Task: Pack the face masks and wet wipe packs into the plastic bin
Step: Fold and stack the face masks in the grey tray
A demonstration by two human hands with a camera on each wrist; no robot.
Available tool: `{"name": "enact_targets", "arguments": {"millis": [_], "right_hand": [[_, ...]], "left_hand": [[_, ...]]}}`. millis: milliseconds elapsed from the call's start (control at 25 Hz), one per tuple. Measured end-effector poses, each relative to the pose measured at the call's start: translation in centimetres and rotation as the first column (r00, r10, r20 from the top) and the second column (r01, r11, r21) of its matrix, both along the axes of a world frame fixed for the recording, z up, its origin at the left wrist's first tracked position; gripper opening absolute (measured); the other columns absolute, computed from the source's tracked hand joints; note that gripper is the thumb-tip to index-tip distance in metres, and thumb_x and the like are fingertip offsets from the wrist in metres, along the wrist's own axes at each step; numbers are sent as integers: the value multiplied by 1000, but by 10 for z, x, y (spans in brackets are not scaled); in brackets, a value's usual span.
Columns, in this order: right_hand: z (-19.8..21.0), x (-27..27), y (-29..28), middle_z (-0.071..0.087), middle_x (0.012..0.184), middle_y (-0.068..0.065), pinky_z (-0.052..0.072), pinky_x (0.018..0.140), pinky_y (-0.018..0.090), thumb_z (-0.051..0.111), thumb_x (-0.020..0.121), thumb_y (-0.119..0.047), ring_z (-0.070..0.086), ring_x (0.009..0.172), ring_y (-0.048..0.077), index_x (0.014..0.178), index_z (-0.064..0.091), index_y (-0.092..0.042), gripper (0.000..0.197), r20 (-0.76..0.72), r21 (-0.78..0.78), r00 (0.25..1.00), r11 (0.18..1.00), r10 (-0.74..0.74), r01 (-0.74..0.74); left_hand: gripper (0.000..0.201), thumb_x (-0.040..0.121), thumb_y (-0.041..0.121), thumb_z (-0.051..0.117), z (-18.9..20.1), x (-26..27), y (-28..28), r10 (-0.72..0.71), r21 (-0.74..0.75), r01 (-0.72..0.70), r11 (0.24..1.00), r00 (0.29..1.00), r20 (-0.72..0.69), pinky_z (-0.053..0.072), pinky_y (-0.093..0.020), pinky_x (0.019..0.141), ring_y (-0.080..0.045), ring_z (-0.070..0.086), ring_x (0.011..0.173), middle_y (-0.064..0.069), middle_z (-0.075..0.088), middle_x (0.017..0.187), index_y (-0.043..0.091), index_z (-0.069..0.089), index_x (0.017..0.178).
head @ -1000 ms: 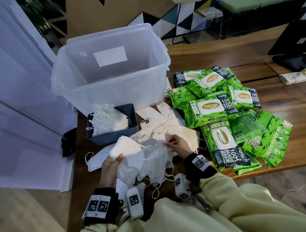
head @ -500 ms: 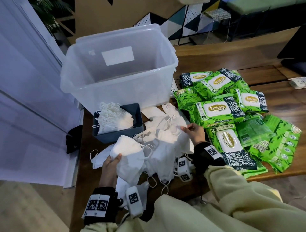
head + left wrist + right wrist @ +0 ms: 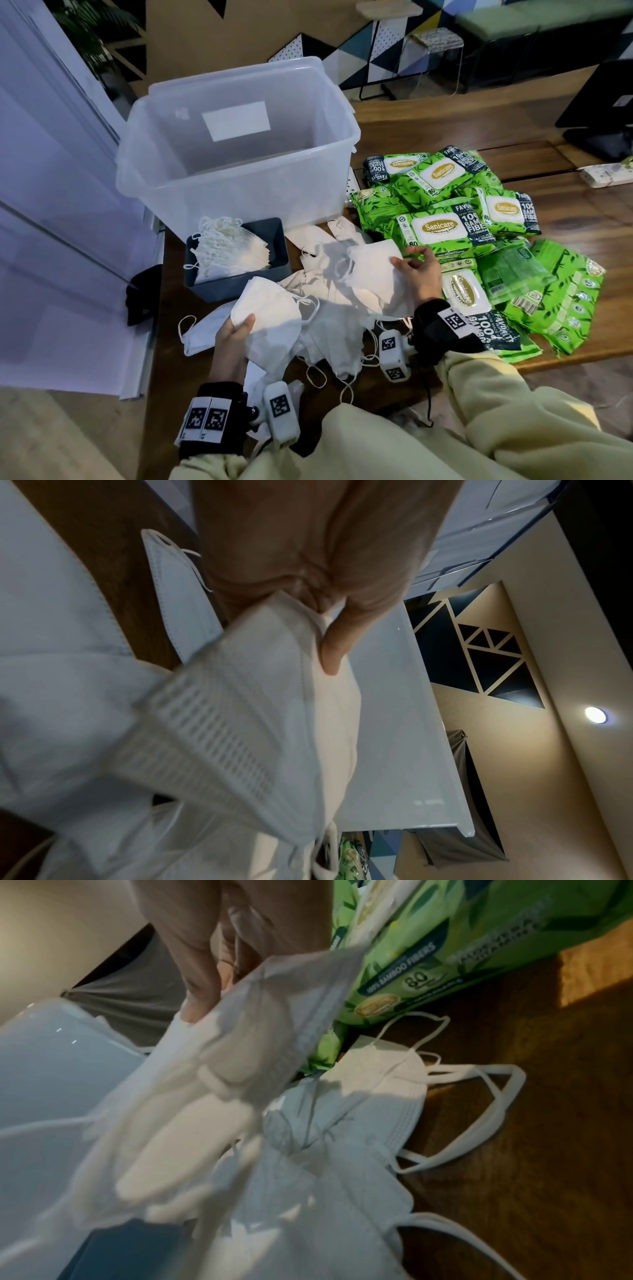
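My left hand (image 3: 236,337) grips a stack of folded white face masks (image 3: 270,315) at the table's near edge; the left wrist view shows the thumb (image 3: 337,642) pressed on that stack (image 3: 240,696). My right hand (image 3: 416,270) pinches another white mask (image 3: 373,270) lifted off the loose pile of masks (image 3: 329,308); this mask (image 3: 260,1031) hangs from my fingers in the right wrist view. Green wet wipe packs (image 3: 445,229) lie heaped to the right. The clear plastic bin (image 3: 239,192) stands behind, with nothing visible inside.
A dark grey tray (image 3: 277,246) holding stacked masks (image 3: 229,250) sits in front of the bin. A white power strip (image 3: 606,174) and a black monitor base (image 3: 603,144) are at the far right. The table's left edge runs beside a white wall panel (image 3: 68,240).
My right hand moved right toward the wipe packs, took hold of a mask and lifted it off the pile. My left hand kept holding its stack in place.
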State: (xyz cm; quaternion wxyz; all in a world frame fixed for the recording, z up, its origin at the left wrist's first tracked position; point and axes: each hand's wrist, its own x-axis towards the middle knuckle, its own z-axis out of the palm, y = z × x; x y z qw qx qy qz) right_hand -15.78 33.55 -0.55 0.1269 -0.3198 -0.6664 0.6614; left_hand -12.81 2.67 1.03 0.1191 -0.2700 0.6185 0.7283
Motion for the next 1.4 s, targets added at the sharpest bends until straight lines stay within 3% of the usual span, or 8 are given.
{"name": "enact_targets", "arguments": {"millis": [240, 440, 640, 1040, 1120, 1240, 1320, 1400], "right_hand": [[21, -12, -36, 55, 98, 4, 38, 76, 25, 59, 89, -38, 53, 89, 18, 113, 48, -9, 40, 216, 225, 944, 928, 250, -298], [13, -24, -47, 55, 86, 9, 39, 80, 27, 53, 89, 3, 52, 84, 18, 120, 47, -1, 31, 237, 272, 763, 712, 602, -647], [20, -24, -42, 60, 71, -3, 45, 64, 6, 59, 74, 21, 57, 58, -11, 100, 60, -1, 34, 56, 268, 843, 805, 535, -529], [52, -14, -23, 63, 88, -2, 44, 74, 5, 55, 85, 11, 57, 72, -16, 92, 59, -9, 22, -217, 252, 913, 923, 347, -291], [76, -8, -20, 63, 92, -2, 42, 77, 6, 56, 86, 7, 58, 81, -10, 91, 62, -10, 18, -237, 435, 830, 819, 505, -374], [103, -6, -35, 61, 96, 1, 46, 86, 17, 61, 84, 1, 58, 92, 7, 90, 69, -6, 12, -98, 733, 510, 409, 855, -544], [107, -8, -64, 63, 93, 4, 48, 83, 18, 62, 83, 3, 60, 87, 6, 91, 69, -3, 13, 24, 695, 279, 185, 960, -695], [103, -13, -94, 59, 89, 5, 45, 74, 8, 58, 84, 10, 56, 78, -7, 99, 62, -1, 19, 63, 610, 190, 113, 980, -784]], "left_hand": [[25, 93, 9, 53, 3, 0, 2, 98, -29, -100, 995, 992, -74, 49, -31, 71, -24, 61, 88, -14, 62, 109, 2, 55, 117], [6, 94, 11, 53, 9, 4, -15, 250, -57, -259, 964, 959, -134, 49, -37, 77, -26, 58, 86, -10, 62, 96, 14, 58, 92], [11, 93, 9, 55, 14, 7, -27, 254, -82, -277, 957, 944, -211, 48, -40, 85, -26, 57, 95, -1, 64, 92, 18, 60, 88], [25, 94, 14, 53, 21, 3, -7, 36, -62, -46, 997, 987, -156, 50, -39, 86, -26, 60, 100, -7, 64, 108, 10, 55, 119], [30, 94, 12, 52, 25, 1, -8, -64, -82, 49, 995, 981, -182, 48, -43, 92, -26, 60, 104, -9, 63, 114, 8, 54, 124], [30, 93, 12, 53, 26, -8, -7, -228, -145, 203, 968, 955, -189, 47, -44, 95, -28, 59, 108, -12, 64, 117, 6, 55, 122], [27, 92, 12, 54, 31, -14, 2, -313, -177, 284, 942, 935, -165, 46, -43, 95, -27, 59, 107, -12, 65, 114, 8, 56, 119], [23, 92, 6, 51, 37, -15, 15, -396, -158, 369, 916, 896, -201, 45, -36, 89, -23, 57, 102, -8, 64, 106, 9, 57, 114]]}}
